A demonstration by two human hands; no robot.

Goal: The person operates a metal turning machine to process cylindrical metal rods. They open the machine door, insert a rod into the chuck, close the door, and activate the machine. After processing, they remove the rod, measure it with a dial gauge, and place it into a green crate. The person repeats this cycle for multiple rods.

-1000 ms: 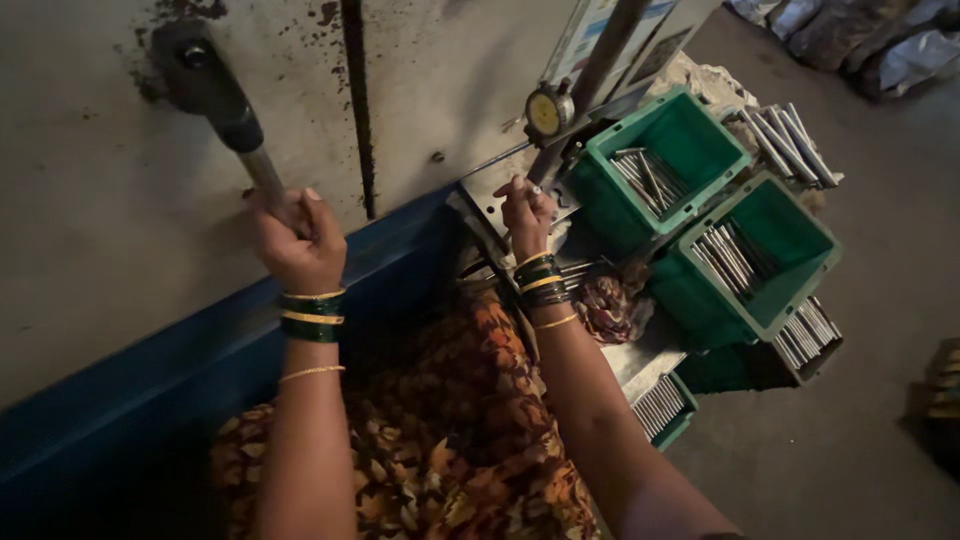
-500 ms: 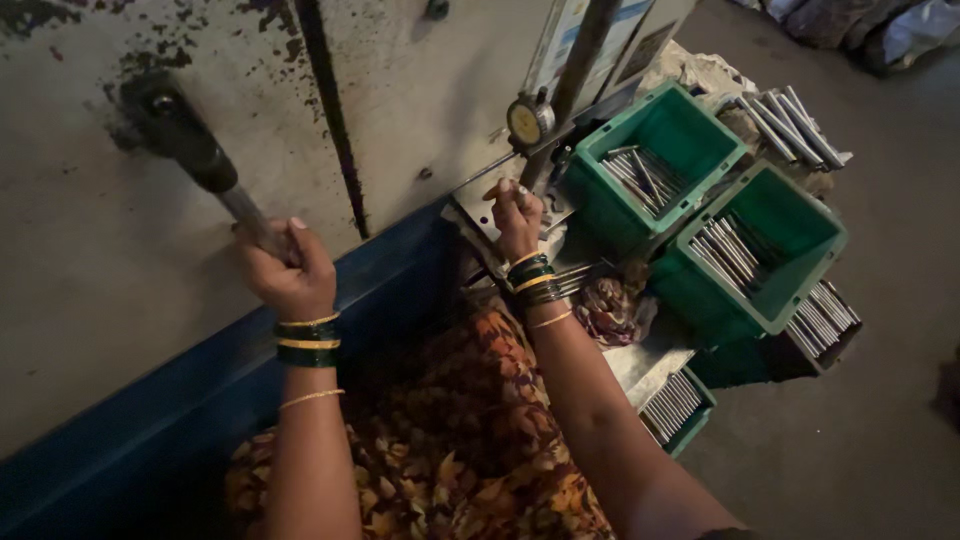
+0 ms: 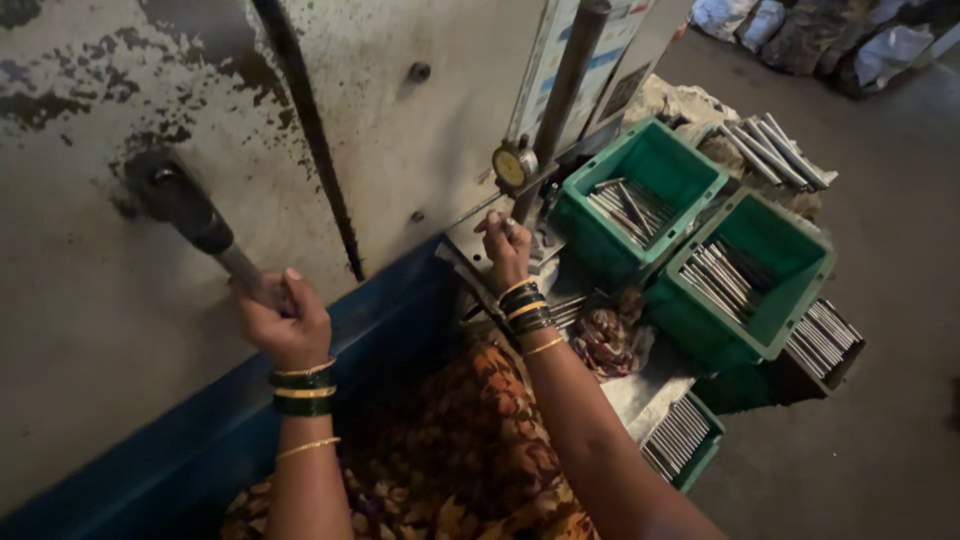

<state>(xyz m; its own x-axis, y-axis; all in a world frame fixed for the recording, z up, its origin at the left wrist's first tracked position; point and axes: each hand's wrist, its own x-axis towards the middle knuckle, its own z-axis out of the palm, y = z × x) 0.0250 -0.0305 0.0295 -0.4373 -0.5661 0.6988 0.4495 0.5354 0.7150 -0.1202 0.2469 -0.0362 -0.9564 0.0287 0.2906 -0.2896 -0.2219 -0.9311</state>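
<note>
The left hand (image 3: 290, 325) is clamped on the lever (image 3: 215, 245) of the press (image 3: 420, 130); the right hand (image 3: 507, 250) pinches a small part under the gauge (image 3: 513, 167). Fingers should stay clear while the lever moves. Two green bins (image 3: 700, 180) hold metal rods (image 3: 720, 280).

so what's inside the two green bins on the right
Both green bins hold loose piles of thin grey metal rods, lying roughly parallel. The rods cover part of each floor, so anything beneath them is hidden, and the near walls block the front corners.
</note>
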